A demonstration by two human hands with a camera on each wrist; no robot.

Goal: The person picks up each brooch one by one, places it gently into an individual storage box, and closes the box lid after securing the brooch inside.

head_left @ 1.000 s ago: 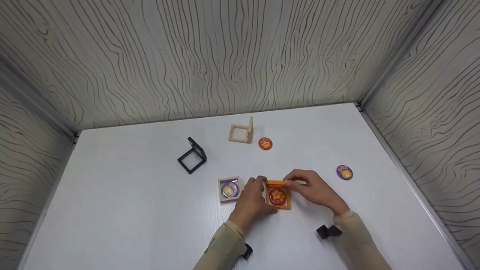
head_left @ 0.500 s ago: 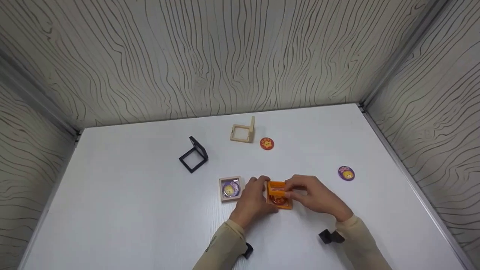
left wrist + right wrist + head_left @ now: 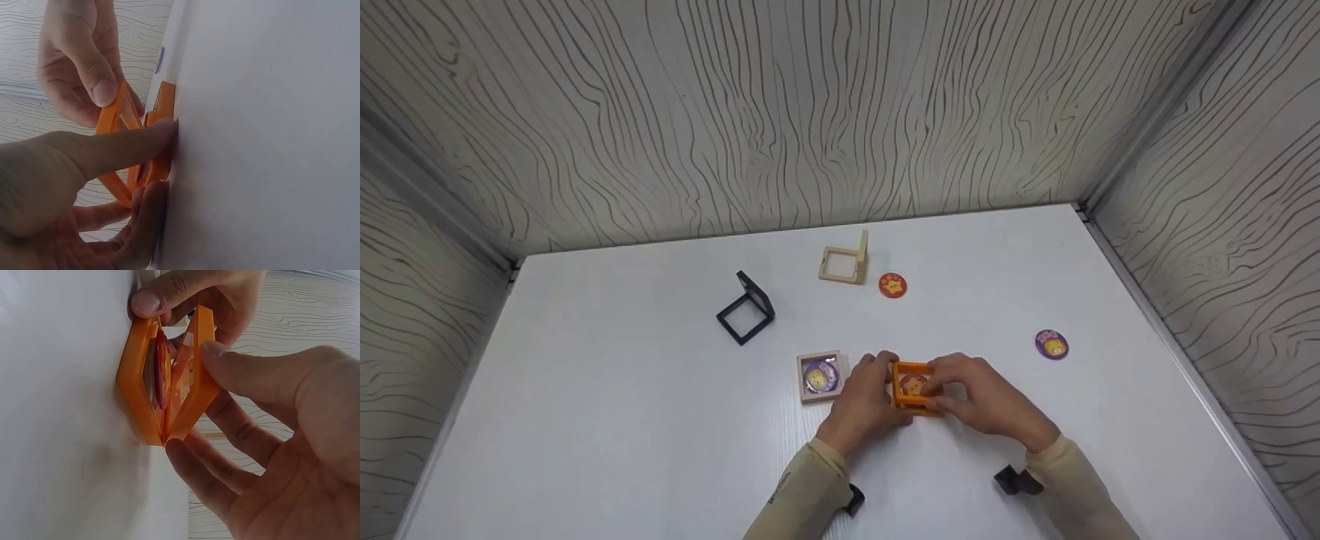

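Observation:
A hinged orange display frame (image 3: 895,382) lies on the table between both hands. Its lid stands partly tilted over the base, with clear film in each half. A red round badge (image 3: 162,371) with a yellow star sits inside, between the two halves. My left hand (image 3: 864,401) grips the base from the left side, thumb at the near edge and fingers at the far edge. From the right, my right hand (image 3: 986,396) pinches the lid (image 3: 205,382) between thumb and fingers. Just left of my left hand is a pale wooden frame (image 3: 803,382) with a purple bear badge (image 3: 820,376) behind its film.
A black hinged frame (image 3: 729,330) stands unfolded at the left. Farther back is an unfolded light-wood frame (image 3: 840,280), with a red star badge (image 3: 892,285) beside it. A purple bear badge (image 3: 1051,344) lies at the right on the white table (image 3: 607,397). Patterned panels (image 3: 780,112) enclose the table.
My right hand has swung the orange frame's lid from upright down toward the base and the near side. My left hand keeps its grip on the base.

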